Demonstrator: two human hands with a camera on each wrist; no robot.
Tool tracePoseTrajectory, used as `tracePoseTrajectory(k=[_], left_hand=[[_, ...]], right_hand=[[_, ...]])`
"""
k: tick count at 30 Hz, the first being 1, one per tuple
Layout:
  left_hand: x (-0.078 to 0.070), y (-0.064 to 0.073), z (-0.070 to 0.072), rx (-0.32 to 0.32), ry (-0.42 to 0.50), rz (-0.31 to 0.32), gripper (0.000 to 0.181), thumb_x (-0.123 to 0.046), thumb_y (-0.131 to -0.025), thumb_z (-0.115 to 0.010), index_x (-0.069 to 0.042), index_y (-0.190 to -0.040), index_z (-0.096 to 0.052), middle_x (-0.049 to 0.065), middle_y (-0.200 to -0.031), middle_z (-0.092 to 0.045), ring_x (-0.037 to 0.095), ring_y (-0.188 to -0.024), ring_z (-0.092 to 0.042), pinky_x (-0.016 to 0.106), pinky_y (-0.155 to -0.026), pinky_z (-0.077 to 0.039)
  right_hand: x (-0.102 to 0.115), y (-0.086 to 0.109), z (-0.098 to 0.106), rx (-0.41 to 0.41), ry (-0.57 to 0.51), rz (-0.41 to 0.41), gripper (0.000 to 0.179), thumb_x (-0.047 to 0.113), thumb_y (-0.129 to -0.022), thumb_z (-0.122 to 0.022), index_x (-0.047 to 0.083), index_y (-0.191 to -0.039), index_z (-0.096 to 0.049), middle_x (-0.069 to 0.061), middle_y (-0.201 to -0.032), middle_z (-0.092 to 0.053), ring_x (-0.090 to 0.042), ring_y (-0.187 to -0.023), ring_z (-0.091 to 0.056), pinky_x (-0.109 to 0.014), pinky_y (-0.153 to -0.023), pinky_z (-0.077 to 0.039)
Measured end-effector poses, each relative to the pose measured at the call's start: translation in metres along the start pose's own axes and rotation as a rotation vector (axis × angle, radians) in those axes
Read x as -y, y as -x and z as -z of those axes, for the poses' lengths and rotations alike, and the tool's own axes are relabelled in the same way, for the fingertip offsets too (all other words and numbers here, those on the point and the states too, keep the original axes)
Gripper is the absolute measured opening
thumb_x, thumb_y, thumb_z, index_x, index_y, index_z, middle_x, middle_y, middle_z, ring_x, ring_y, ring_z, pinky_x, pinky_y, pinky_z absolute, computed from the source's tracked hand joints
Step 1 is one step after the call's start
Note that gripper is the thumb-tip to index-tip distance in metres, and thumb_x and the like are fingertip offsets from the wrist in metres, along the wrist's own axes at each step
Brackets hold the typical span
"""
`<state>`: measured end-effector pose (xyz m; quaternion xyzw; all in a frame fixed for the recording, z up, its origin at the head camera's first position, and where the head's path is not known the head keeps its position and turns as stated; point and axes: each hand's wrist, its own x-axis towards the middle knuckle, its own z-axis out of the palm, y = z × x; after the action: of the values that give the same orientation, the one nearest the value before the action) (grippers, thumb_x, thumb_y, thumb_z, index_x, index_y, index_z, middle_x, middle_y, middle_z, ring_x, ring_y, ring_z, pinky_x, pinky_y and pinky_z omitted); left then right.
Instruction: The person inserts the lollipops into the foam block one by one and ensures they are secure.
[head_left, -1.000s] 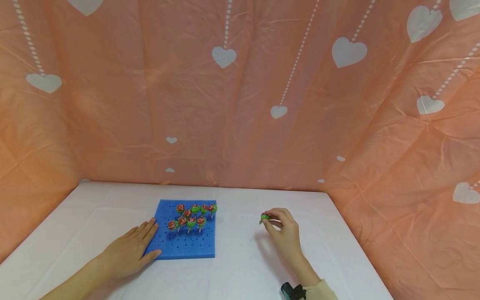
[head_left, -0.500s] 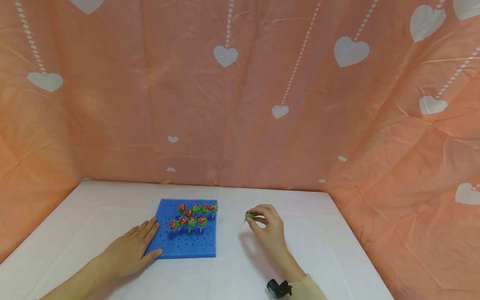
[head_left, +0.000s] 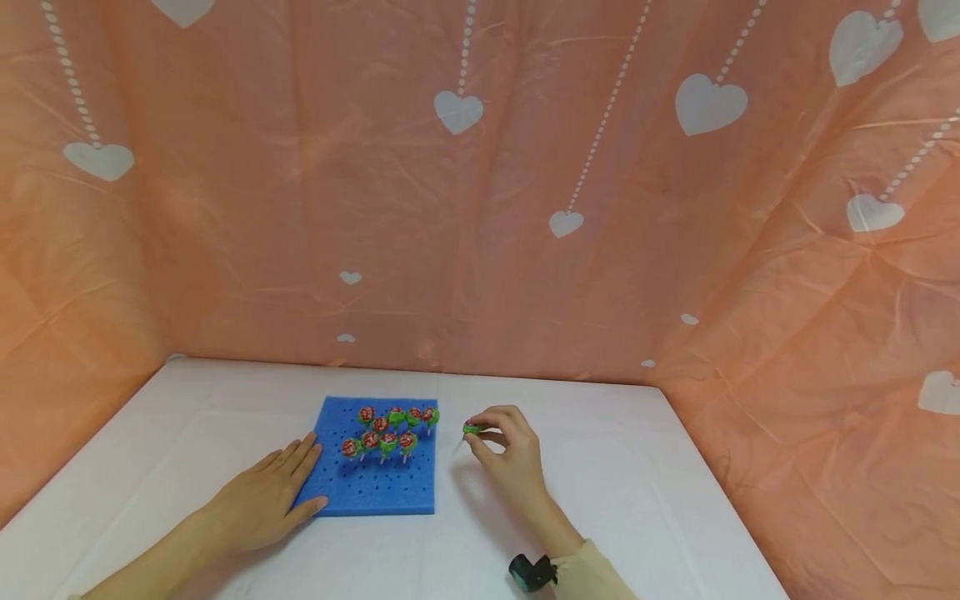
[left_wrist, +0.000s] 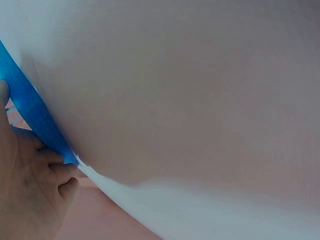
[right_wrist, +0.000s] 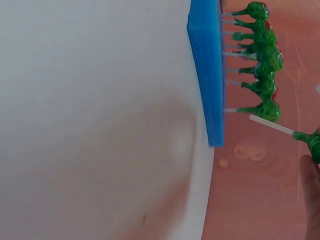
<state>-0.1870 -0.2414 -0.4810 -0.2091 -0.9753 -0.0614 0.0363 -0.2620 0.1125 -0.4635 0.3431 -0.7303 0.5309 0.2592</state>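
Note:
My right hand pinches a lollipop by its green-wrapped head, just right of a blue foam board. In the right wrist view the white stick of that lollipop points toward the board, apart from it. Several lollipops with red and green wrappers stand upright in the board's holes, mostly in its back and middle part. Flat on the board's left edge rests my left hand, fingers straight. In the left wrist view my left hand touches the blue board, partly hiding it.
Rows of small holes run across the front of the board. A white cloth covers the table. Behind and beside it hangs an orange curtain with white hearts. A small black camera sits on my right wrist.
My right hand has moved left with the lollipop, from well right of the board to close beside its right edge. The left hand stays on the board.

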Motion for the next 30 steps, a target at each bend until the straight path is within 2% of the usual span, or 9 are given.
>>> tracePoseTrajectory(k=[4, 14, 24, 30], left_hand=[[0.000, 0.000, 0.000, 0.008, 0.005, 0.002, 0.081, -0.053, -0.104, -0.056, 0.015, -0.147, -0.046, 0.036, -0.156, -0.040, 0.054, -0.143, -0.040, 0.064, -0.115, -0.038], [0.001, 0.000, -0.001, 0.004, 0.004, -0.002, 0.081, -0.052, -0.104, -0.056, 0.016, -0.147, -0.046, 0.036, -0.155, -0.041, 0.054, -0.142, -0.041, 0.064, -0.114, -0.039], [0.002, -0.001, -0.002, 0.014, 0.007, 0.005, 0.081, -0.053, -0.104, -0.055, 0.015, -0.147, -0.046, 0.036, -0.156, -0.040, 0.054, -0.143, -0.040, 0.064, -0.115, -0.038], [0.002, -0.001, -0.002, 0.013, 0.012, 0.005, 0.081, -0.053, -0.104, -0.056, 0.015, -0.147, -0.046, 0.036, -0.156, -0.040, 0.054, -0.143, -0.040, 0.064, -0.115, -0.038]], right_hand=[[0.001, -0.003, -0.009, 0.003, -0.013, 0.003, 0.025, -0.014, -0.084, -0.079, -0.001, -0.105, -0.072, -0.014, -0.105, -0.063, -0.031, -0.090, -0.073, -0.036, -0.080, -0.065], [0.001, -0.003, -0.026, 0.037, -0.013, -0.072, 0.024, -0.013, -0.083, -0.079, 0.001, -0.102, -0.074, -0.013, -0.105, -0.063, -0.033, -0.089, -0.074, -0.035, -0.081, -0.064], [0.010, -0.006, -0.040, 0.039, 0.025, -0.105, 0.021, -0.022, -0.079, -0.077, -0.012, -0.096, -0.070, -0.027, -0.100, -0.061, -0.042, -0.087, -0.070, -0.054, -0.076, -0.063], [0.006, -0.004, -0.041, 0.043, 0.018, -0.135, 0.022, -0.019, -0.080, -0.078, -0.008, -0.098, -0.072, -0.024, -0.103, -0.062, -0.040, -0.090, -0.070, -0.051, -0.077, -0.064]])
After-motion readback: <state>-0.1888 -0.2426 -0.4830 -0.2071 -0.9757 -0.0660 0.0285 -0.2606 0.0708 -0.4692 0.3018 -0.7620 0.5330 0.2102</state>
